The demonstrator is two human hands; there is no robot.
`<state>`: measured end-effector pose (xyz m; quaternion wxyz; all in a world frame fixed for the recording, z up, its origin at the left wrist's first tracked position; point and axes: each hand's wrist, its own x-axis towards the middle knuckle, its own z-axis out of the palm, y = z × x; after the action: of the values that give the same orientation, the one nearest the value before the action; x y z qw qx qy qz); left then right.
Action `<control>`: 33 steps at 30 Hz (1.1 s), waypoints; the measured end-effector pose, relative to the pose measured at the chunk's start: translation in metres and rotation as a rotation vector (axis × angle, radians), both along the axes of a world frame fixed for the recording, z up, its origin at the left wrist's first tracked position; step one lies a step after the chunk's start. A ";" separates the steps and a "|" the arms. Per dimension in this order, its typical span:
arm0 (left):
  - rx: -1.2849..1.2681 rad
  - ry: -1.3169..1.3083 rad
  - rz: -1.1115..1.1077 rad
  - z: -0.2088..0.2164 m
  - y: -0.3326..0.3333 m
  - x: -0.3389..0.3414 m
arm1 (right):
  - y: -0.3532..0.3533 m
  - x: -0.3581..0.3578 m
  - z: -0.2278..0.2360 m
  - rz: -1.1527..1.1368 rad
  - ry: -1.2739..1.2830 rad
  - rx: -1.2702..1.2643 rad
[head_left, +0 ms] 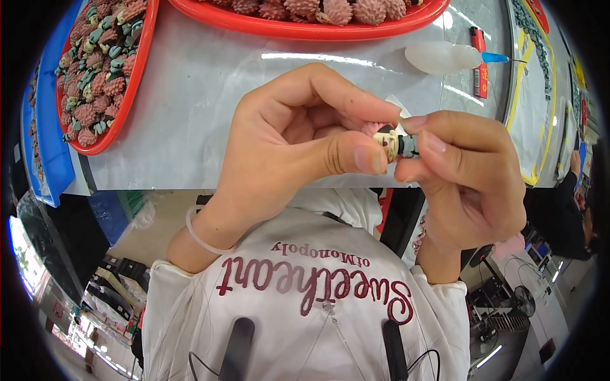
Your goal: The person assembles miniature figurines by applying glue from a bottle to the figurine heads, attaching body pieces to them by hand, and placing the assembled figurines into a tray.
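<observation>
A small toy figurine [387,143] with a cream face, a pink spiky top and a grey-blue body lies sideways between my two hands, above the table's near edge. My left hand [270,143] pinches its head end between thumb and fingers, and the fingers cover part of the pink top. At the other end, the thumb and fingertips of my right hand [476,168] close on the grey-blue body. Both hands are raised off the table [190,101].
A red tray [145,63] of mixed figurine parts stands at the left, beside a blue tray [58,162]. Another red tray [305,30], at the far side, holds pink spiky pieces. A squeeze bottle [438,57] with a blue needle tip lies near a slim red item [481,76].
</observation>
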<state>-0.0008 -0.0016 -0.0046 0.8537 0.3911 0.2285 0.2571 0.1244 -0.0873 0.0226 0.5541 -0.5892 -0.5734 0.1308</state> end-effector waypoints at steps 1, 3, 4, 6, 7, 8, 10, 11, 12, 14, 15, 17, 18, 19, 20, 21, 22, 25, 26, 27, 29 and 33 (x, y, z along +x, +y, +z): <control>0.029 0.001 0.002 -0.001 0.001 0.000 | 0.001 -0.001 -0.001 -0.021 -0.032 0.028; 0.000 0.000 0.005 -0.001 0.002 0.000 | 0.002 0.000 -0.002 -0.028 -0.031 0.009; -0.026 -0.003 0.009 0.000 0.003 0.000 | 0.003 0.000 -0.002 -0.034 -0.031 -0.008; -0.033 0.009 -0.005 0.002 0.005 -0.002 | 0.004 0.001 -0.004 -0.021 -0.039 0.011; -0.039 0.021 -0.018 0.004 0.006 -0.003 | 0.004 0.001 -0.004 -0.009 -0.047 0.030; -0.029 0.024 -0.010 0.006 0.006 -0.004 | 0.004 -0.001 -0.004 -0.002 -0.044 0.040; -0.046 0.042 -0.012 0.009 0.006 -0.005 | 0.005 -0.005 -0.001 -0.076 -0.060 -0.015; -0.015 0.049 0.006 0.009 0.005 -0.003 | 0.004 -0.004 0.002 -0.059 -0.052 0.017; -0.041 -0.003 -0.009 0.008 0.003 -0.002 | 0.003 -0.001 0.006 -0.048 -0.139 -0.040; -0.017 -0.032 0.019 0.004 0.005 -0.005 | 0.007 -0.005 0.006 -0.039 -0.263 -0.093; -0.058 -0.087 -0.004 0.003 0.005 -0.009 | 0.007 -0.009 0.005 -0.055 -0.305 -0.102; -0.084 -0.135 -0.027 0.014 0.013 -0.018 | 0.000 -0.008 0.008 -0.056 -0.337 -0.054; 0.188 -0.063 0.044 0.021 0.023 -0.026 | -0.004 -0.006 0.011 -0.076 -0.320 -0.078; 0.456 0.013 0.115 0.027 0.034 -0.035 | -0.007 -0.003 0.012 -0.096 -0.304 -0.105; 0.764 0.139 0.245 0.029 0.050 -0.049 | -0.008 0.000 0.010 -0.086 -0.298 -0.091; 0.957 0.335 0.376 0.034 0.062 -0.057 | -0.010 0.004 0.008 -0.119 -0.242 -0.092; 1.145 0.539 0.509 0.040 0.073 -0.065 | -0.011 0.007 0.006 -0.149 -0.183 -0.094; 1.762 1.075 0.423 0.039 0.107 -0.095 | -0.010 0.012 0.003 -0.134 -0.109 -0.129; 1.768 1.074 0.428 0.037 0.115 -0.099 | -0.009 0.012 0.002 -0.135 -0.109 -0.121; 1.828 1.093 0.459 0.037 0.120 -0.102 | -0.008 0.013 0.002 -0.126 -0.100 -0.127; 1.894 1.109 0.492 0.040 0.126 -0.106 | -0.008 0.014 0.001 -0.120 -0.090 -0.128; 1.525 1.247 0.550 0.048 0.125 -0.102 | -0.013 0.017 -0.001 -0.150 -0.044 -0.170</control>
<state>-0.1029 0.1237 0.0433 0.0183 0.8284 0.4894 0.2719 0.1419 -0.1001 0.0212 0.4977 -0.6780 -0.5265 0.1242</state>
